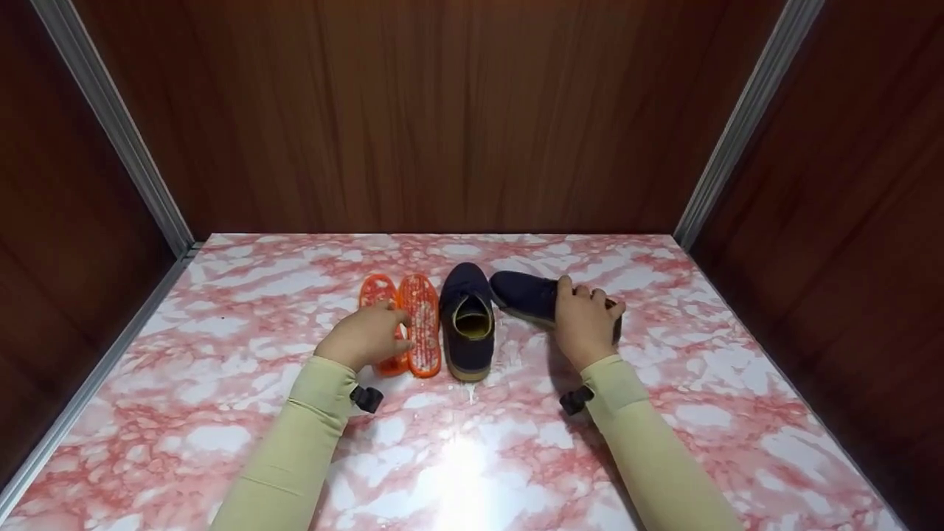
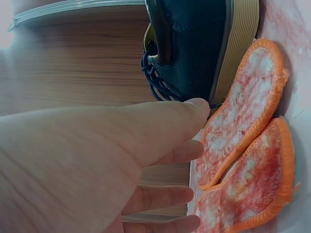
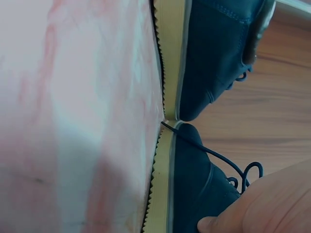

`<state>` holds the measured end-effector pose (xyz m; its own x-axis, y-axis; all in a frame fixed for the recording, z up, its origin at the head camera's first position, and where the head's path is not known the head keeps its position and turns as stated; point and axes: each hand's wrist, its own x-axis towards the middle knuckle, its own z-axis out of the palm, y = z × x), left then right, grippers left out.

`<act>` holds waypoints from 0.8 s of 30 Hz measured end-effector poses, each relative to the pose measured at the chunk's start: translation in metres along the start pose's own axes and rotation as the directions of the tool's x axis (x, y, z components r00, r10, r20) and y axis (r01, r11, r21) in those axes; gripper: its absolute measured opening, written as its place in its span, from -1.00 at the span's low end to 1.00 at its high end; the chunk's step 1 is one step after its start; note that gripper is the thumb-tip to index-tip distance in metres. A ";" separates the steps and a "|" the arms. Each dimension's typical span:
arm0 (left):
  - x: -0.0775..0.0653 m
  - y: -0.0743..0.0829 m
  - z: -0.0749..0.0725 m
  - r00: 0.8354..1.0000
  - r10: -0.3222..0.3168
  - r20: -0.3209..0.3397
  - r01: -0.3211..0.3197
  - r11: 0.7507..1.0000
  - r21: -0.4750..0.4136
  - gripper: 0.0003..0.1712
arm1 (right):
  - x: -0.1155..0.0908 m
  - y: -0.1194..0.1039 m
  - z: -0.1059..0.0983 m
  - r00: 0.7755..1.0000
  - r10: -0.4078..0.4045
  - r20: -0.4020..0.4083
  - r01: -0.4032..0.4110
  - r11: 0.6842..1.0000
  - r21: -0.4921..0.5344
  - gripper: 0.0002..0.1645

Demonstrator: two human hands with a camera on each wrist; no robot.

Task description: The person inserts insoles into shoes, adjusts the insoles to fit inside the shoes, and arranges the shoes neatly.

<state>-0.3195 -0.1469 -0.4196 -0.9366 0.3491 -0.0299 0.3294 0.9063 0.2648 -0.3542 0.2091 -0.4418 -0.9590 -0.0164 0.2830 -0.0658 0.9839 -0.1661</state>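
From where I stand, the person's left hand [image 1: 365, 335] is over the left insole [image 1: 378, 289], with the palm turned down; the thumb and the fingers are loosely extended with small gaps between them, so the hand is about half open and has hold of nothing; whether a fingertip touches the insole I cannot tell; the right insole [image 1: 422, 324] lies just beside the left one, and both have an orange rim around a mottled red and white middle; the right hand [image 1: 586, 321] is closed over the rear part of the right shoe [image 1: 523, 291], gripping it, with the fingers bent over its far side and the thumb pressed on its dark blue side; this shoe lies slanted on the table [image 1: 678, 369], its toe turned to the left and very near the left shoe [image 1: 469, 358], though I cannot say if they touch; the left shoe stands upright between the insoles and the right shoe, its toe toward the wooden wall [image 1: 472, 110]; near the right thumb a dark lace [image 3: 201, 145] makes a loop and runs across the toe of the gripped shoe; both shoes have a pale, ribbed sole.
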 end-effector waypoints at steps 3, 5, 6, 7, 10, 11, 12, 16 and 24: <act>0.000 0.000 0.001 1.000 -0.005 0.008 0.005 1.000 -0.004 -0.50 | -0.001 0.002 0.002 1.000 0.010 0.003 -0.010 1.000 0.018 -0.14; 0.000 0.000 0.001 1.000 -0.007 0.013 0.007 1.000 -0.008 -0.49 | -0.001 0.003 0.003 1.000 0.014 -0.010 -0.014 1.000 0.027 -0.03; 0.000 0.000 0.000 1.000 -0.010 0.016 0.010 1.000 -0.010 -0.49 | 0.000 0.003 0.003 1.000 0.016 -0.020 -0.015 0.999 0.033 0.04; 0.000 0.001 0.000 1.000 -0.012 0.018 0.013 1.000 -0.012 -0.49 | 0.000 0.003 0.004 0.999 0.015 -0.030 -0.014 0.999 0.034 0.12; -0.001 0.002 -0.001 1.000 -0.015 0.019 0.015 1.000 -0.014 -0.48 | 0.001 0.003 0.005 0.998 0.019 -0.059 -0.017 0.999 0.037 0.30; -0.002 0.002 -0.001 1.000 -0.015 0.019 0.016 1.000 -0.014 -0.47 | 0.002 0.002 0.005 0.998 0.021 -0.063 -0.019 0.999 0.037 0.31; -0.002 0.002 -0.001 1.000 -0.015 0.019 0.015 1.000 -0.013 -0.48 | 0.002 0.002 0.006 0.998 0.023 -0.063 -0.020 0.999 0.037 0.31; -0.001 0.001 -0.001 1.000 -0.016 0.021 0.017 1.000 -0.020 -0.49 | 0.003 0.005 0.007 0.998 0.032 -0.046 -0.031 0.999 0.020 0.21; 0.001 -0.001 0.000 1.000 0.014 0.007 -0.014 1.000 -0.002 -0.48 | 0.005 0.015 0.006 0.999 0.038 -0.012 -0.038 0.999 0.010 -0.01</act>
<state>-0.3202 -0.1473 -0.4201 -0.9310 0.3636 -0.0326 0.3425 0.9009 0.2666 -0.3614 0.2229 -0.4487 -0.9575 0.0227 0.2875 -0.0325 0.9820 -0.1860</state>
